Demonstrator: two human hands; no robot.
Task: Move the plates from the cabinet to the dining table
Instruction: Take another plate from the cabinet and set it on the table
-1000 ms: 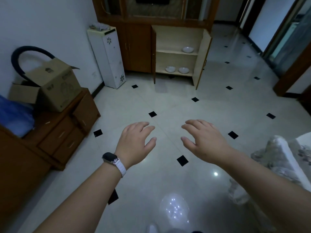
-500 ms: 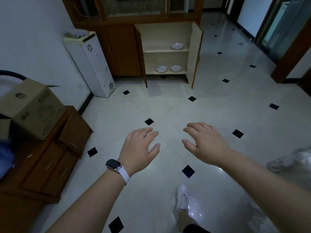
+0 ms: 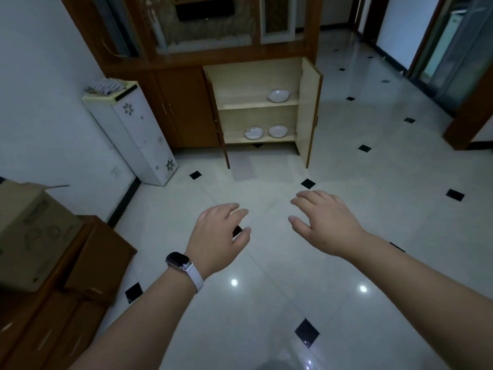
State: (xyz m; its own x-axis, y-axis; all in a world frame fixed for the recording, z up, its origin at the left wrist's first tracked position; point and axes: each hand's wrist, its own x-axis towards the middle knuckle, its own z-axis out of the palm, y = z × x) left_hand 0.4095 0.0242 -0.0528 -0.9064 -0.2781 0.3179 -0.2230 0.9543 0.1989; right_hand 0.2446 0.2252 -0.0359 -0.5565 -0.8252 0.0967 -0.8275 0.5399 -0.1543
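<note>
A low wooden cabinet (image 3: pixel 258 113) stands against the far wall with both doors swung open. One white plate (image 3: pixel 278 95) rests on its upper shelf. Two white plates sit side by side on the lower shelf, the left one (image 3: pixel 253 133) with dark marks, the right one (image 3: pixel 278 131) plain. My left hand (image 3: pixel 220 236), with a watch on the wrist, and my right hand (image 3: pixel 324 221) are stretched out in front of me over the tiled floor. Both are empty, fingers spread, well short of the cabinet.
A tall white floral unit (image 3: pixel 133 132) leans by the left wall. A brown drawer chest (image 3: pixel 61 295) with a cardboard box (image 3: pixel 29 233) on it is at my near left. Glossy tiled floor (image 3: pixel 346 161) stretches right toward doorways.
The cabinet has come nearer and larger in view as I walk toward it. The drawer chest and box have slid further left. Both hands stay empty and outstretched.
</note>
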